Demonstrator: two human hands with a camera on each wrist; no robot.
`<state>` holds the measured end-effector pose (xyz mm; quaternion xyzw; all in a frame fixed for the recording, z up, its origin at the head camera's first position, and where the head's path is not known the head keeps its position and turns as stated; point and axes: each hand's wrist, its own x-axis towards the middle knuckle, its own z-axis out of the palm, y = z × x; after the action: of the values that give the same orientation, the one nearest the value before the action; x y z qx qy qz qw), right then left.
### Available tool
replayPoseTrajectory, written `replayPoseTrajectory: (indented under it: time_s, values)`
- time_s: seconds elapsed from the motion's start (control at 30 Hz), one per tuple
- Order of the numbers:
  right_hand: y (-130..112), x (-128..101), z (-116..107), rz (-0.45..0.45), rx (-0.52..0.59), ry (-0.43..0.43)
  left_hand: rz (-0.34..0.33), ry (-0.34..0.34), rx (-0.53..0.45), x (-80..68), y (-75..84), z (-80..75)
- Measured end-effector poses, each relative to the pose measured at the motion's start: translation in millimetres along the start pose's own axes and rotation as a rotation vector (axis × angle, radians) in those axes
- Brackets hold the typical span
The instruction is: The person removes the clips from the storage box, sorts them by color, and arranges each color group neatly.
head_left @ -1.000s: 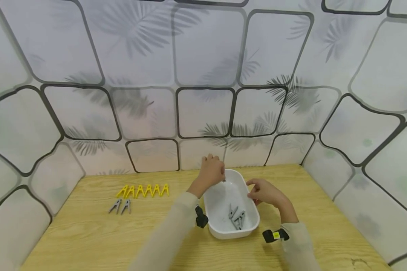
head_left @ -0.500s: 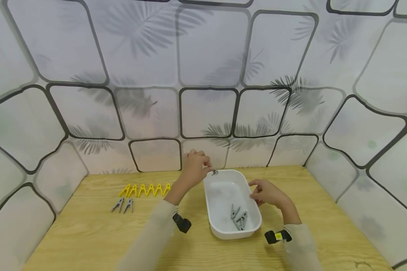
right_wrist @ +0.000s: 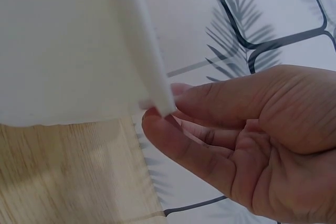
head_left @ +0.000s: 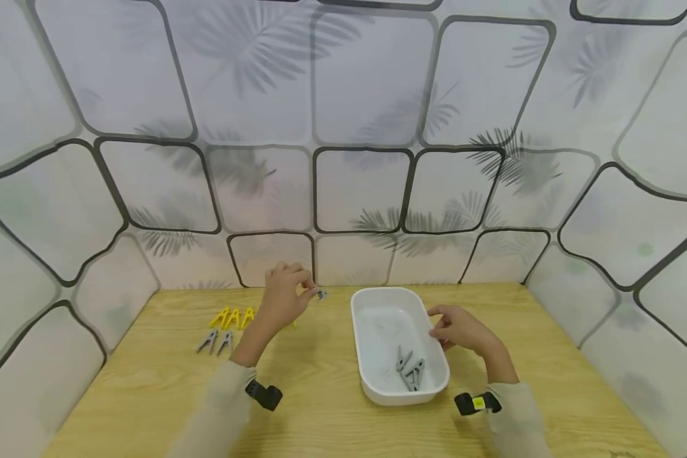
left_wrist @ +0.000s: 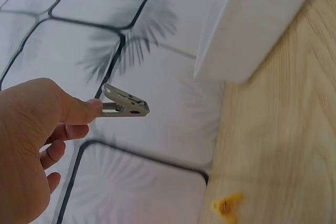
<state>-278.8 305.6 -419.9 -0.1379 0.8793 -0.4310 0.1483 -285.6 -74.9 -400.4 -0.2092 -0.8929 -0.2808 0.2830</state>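
Wooden table [head_left: 332, 407], left hand [head_left: 283, 299] carried grey clip [head_left: 321, 294] leftward off white tub [head_left: 378, 305]

Yellow pegs [head_left: 232, 316] in row + 2 grey pegs [head_left: 216, 341] on wood table [head_left: 320, 407], leaf-print walls [head_left: 355, 114] behind.

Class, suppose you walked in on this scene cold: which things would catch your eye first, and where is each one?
The left hand stands out first, raised above the wooden table and pinching a grey clothespin to the left of the white tub. Next comes the right hand, holding the tub's right rim, with more grey pins lying inside. At the far left, a row of yellow pins lies behind two grey pins.
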Motion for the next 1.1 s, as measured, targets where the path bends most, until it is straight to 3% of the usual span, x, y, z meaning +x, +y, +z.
replayPoseTrajectory:
  time_s: [0.27,0.4,0.63,1.1]
  values:
    - [2.0,1.3,-4.9,0.009,0.000,0.007,-0.126,0.059,0.068,-38.1,-45.8,-33.0]
    - [3.8,1.6,-7.2,0.003,0.003,-0.004,-0.200,0.053,0.075,-56.6,-59.8,-44.5]
    - [6.3,3.6,-8.3,-0.003,0.012,-0.009,-0.308,-0.002,0.089,-75.5,-76.3,-51.6]
    - [6.3,2.6,-2.0,0.004,0.018,-0.011,-0.397,-0.062,0.168,-106.2,-89.7,-51.6]
